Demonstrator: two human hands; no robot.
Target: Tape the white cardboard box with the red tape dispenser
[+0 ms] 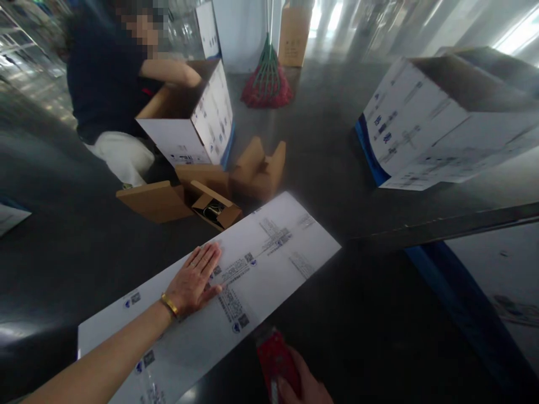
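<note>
A: Head view: left hand (194, 280) lies flat on the flattened carton (236, 286) on the floor (337, 168), fingers (206, 258) together.

B: Yep, and the right hand (305, 387) is wrapped round a red tool (275, 356) by the carton's near edge. Co-worker (109, 73) reaches into a box (189, 120) behind.

Packing warehouse, printed cartons (425, 120), brown boxes (256, 171), bare floor (328, 146)

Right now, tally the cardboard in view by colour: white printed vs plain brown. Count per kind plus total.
White printed, clearly seen: 3 (flattened box under the left hand, open box by the co-worker, big box on the right)
Plain brown: 4 (three small cartons on the floor, one box at the back)
Total: 7
The right hand holds a red tool.
</note>
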